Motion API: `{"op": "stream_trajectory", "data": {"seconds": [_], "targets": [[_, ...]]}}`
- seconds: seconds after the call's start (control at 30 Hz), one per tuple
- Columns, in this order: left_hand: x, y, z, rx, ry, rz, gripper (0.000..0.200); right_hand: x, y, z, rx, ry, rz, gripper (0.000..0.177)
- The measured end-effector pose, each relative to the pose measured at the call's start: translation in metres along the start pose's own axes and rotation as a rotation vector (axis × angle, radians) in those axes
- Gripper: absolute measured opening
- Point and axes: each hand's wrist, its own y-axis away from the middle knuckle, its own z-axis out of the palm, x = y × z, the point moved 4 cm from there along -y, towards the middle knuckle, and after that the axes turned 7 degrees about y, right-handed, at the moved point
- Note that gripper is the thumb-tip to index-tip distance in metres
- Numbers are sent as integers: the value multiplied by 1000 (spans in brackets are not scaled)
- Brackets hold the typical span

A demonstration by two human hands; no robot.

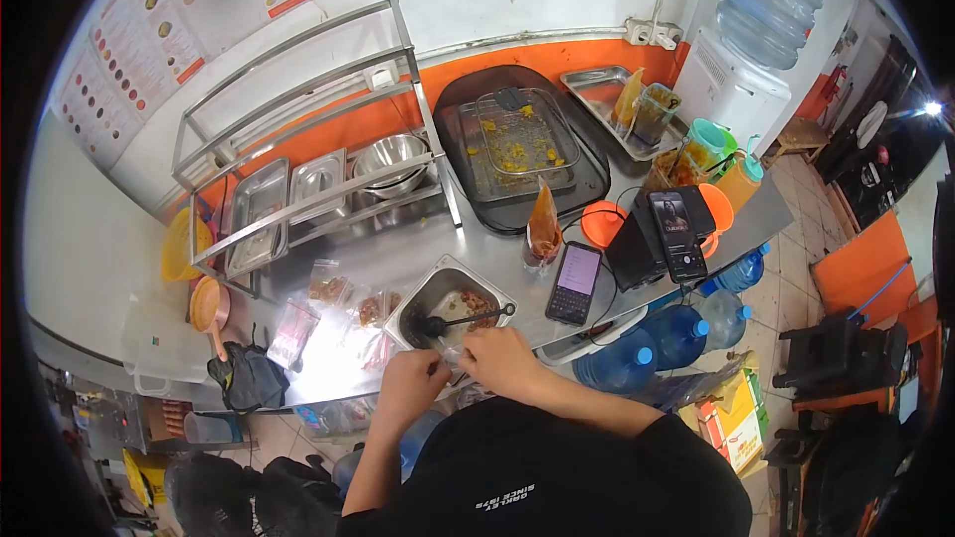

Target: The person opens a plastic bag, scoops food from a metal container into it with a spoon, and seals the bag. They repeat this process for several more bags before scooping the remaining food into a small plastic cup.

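Counter [398,249]: left hand [413,380], right hand [502,358] grip bag [453,349]; ladle [473,318] handle rightward.

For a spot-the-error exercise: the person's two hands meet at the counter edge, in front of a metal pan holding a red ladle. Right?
The ladle is black, not red, as the head view shows. The left hand and right hand do meet in front of the metal pan.

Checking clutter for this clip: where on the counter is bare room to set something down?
Bare counter lies between the rack, the black tray and the metal pan. Crowded: small bags left of the pan, left hand and right hand at its front, phones and cups to the right.
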Motion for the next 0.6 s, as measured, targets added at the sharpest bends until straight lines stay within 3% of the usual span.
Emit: {"op": "stream_trajectory", "data": {"seconds": [0.03,0.1,0.17,0.23,0.3,0.37,0.47,0.6], "targets": [[3,1,0,2,0,1,13,-1,0,0,23,39,-16,23],[16,5,-7,268,43,96,12,-2,-4,-2,47,78,-37,23],[29,3,-11,277,65,132,11,-5,-6,-5,-40,80,-90,22],[33,1,-11,289,88,167,9,-9,-10,-16,12,32,-82,19],[29,1,-14,495,165,170,8,-13,-12,-20,64,-17,-76,16],[30,2,-13,531,186,169,7,-20,-9,-23,198,-90,-139,17],[25,4,-5,540,184,181,7,-4,-11,-7,117,-158,-58,16],[13,4,2,592,136,198,8,-8,-10,-24,188,-307,-3,17]]}}
